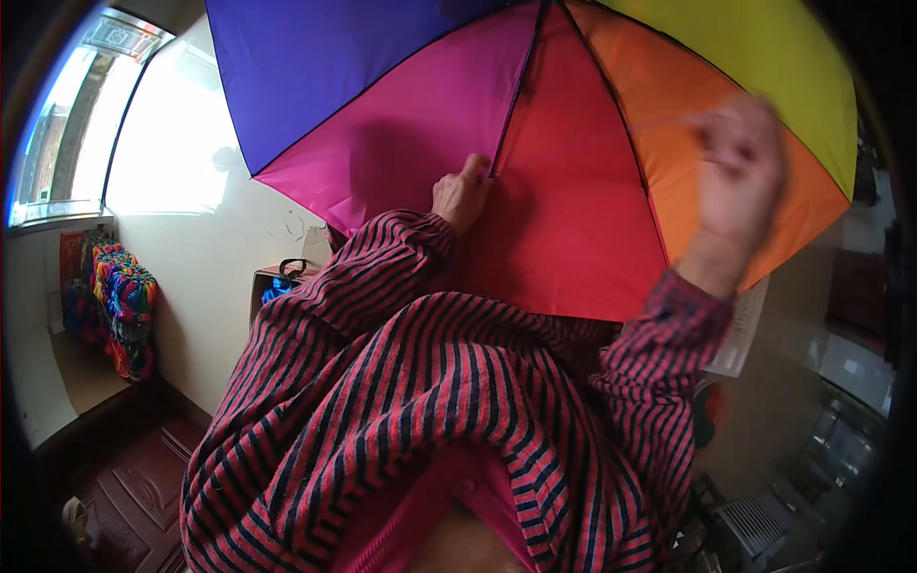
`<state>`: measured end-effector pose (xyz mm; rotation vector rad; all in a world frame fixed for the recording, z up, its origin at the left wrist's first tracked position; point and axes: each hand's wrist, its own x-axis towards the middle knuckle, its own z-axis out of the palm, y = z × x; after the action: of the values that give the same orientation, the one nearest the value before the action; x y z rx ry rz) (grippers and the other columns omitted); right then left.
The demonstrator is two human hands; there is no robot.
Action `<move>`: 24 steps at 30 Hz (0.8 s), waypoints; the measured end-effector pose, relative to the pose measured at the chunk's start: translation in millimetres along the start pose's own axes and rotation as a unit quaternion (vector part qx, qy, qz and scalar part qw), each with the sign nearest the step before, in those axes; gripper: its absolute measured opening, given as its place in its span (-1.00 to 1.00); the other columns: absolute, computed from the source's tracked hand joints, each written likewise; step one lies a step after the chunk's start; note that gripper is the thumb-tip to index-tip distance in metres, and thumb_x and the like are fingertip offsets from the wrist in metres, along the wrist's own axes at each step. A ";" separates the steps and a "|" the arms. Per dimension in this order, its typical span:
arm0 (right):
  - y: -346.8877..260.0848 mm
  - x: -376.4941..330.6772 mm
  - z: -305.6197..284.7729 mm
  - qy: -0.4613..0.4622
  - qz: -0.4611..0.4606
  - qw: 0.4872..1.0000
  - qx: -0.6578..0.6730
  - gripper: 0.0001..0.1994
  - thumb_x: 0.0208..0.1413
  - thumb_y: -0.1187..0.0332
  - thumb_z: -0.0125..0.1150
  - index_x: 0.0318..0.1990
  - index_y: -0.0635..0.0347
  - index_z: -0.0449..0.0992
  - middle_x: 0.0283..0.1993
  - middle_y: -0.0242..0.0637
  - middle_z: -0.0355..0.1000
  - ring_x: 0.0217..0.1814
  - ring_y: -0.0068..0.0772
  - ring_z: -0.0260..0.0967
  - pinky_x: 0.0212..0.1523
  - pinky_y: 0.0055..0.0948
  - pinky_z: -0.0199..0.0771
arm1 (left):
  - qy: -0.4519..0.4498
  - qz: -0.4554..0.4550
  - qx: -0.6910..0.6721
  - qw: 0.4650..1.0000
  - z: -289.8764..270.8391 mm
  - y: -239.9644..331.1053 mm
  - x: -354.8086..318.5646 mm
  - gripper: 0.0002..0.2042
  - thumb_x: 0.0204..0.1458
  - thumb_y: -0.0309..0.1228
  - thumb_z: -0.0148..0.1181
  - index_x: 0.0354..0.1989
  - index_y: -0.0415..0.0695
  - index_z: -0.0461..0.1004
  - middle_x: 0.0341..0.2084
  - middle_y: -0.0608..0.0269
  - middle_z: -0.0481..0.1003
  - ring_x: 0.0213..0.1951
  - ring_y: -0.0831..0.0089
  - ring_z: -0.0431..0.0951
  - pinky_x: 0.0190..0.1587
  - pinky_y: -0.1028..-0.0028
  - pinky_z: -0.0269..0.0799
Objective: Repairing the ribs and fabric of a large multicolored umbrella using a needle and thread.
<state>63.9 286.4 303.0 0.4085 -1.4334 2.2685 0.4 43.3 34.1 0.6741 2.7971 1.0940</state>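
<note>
An opened umbrella (583,220) with purple, pink, red, orange and yellow panels fills the view in front of me, its dark ribs showing along the seams. My left hand (461,196) is closed on the umbrella at the dark rib between the pink and red panels, thumb and finger pinching there. Raised over the orange panel, my right hand (743,162) is smeared by motion, its fingers drawn together in a pinch. A faint thin thread (659,125) runs from those fingers leftward across the cloth. Whether a needle is with it is too blurred to tell.
Multicoloured woolly items (124,296) hang at the left, near a bright window (72,124). A box (277,279) with something blue in it stands beside my left sleeve. A dark red panelled surface (138,497) lies at lower left; a slatted stool (750,523) is at lower right.
</note>
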 end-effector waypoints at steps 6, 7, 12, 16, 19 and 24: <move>41.4 -6.5 -0.2 0.247 -0.217 0.855 -0.402 -0.82 0.17 0.41 0.04 -0.47 0.25 0.39 -0.51 -0.30 0.39 -0.50 -0.51 0.38 -0.35 -0.39 0.49 | 0.051 0.125 -0.036 0.990 18.0 -38.0 15.2 -0.86 0.00 -0.41 0.17 -0.30 -0.17 0.43 -0.60 0.25 0.50 -0.56 0.43 0.52 -0.55 0.44 0.38; 82.3 -9.7 -15.9 0.215 -0.166 0.874 -0.403 -0.81 0.18 0.41 0.03 -0.48 0.25 0.39 -0.52 -0.28 0.39 -0.49 -0.49 0.39 -0.37 -0.43 0.48 | 0.074 0.054 -0.131 0.987 27.3 -50.0 19.3 -0.88 0.00 -0.42 0.18 -0.33 -0.17 0.45 -0.60 0.26 0.50 -0.59 0.44 0.50 -0.57 0.45 0.35; 226.4 -80.9 -26.2 -0.195 0.140 0.683 -0.690 -0.87 -0.04 0.35 0.11 -0.41 0.16 0.54 -0.39 -0.17 0.49 -0.36 -0.14 0.47 -0.34 -0.26 0.47 | -0.015 -0.365 -0.498 0.786 -40.5 3.2 28.9 -0.97 -0.02 -0.51 0.17 -0.44 -0.19 0.48 -0.67 0.18 0.48 -0.69 0.49 0.42 -0.67 0.49 0.26; 258.0 -91.3 7.2 -0.135 0.133 0.596 -0.780 -0.87 -0.06 0.37 0.10 -0.38 0.16 0.54 -0.39 -0.11 0.50 -0.39 -0.05 0.47 -0.37 -0.20 0.47 | -0.012 -0.386 -0.583 0.715 -40.0 5.8 24.9 -0.96 -0.02 -0.52 0.19 -0.48 -0.18 0.48 -0.67 0.23 0.48 -0.71 0.55 0.38 -0.70 0.58 0.17; 255.9 -85.2 -0.1 -0.134 0.174 0.617 -0.755 -0.88 -0.06 0.40 0.09 -0.40 0.20 0.53 -0.39 -0.05 0.51 -0.41 -0.07 0.48 -0.40 -0.21 0.49 | -0.004 -0.383 -0.556 0.738 -31.6 4.9 22.1 -0.97 -0.04 -0.52 0.19 -0.47 -0.19 0.48 -0.67 0.23 0.48 -0.69 0.51 0.41 -0.67 0.52 0.24; 215.7 -45.7 -29.3 -0.018 0.432 0.834 -0.343 -0.88 0.03 0.43 0.07 -0.38 0.30 0.48 -0.33 -0.07 0.52 -0.42 -0.19 0.51 -0.45 -0.36 0.54 | -0.027 -0.296 -0.293 0.909 -8.8 -16.7 23.1 -0.95 -0.03 -0.49 0.13 -0.41 -0.18 0.50 -0.62 0.16 0.52 -0.62 0.32 0.52 -0.55 0.32 0.41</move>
<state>-4.5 222.6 101.2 -0.5439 -2.6790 2.0426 -28.6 36.6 31.9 -0.1935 2.1689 1.5837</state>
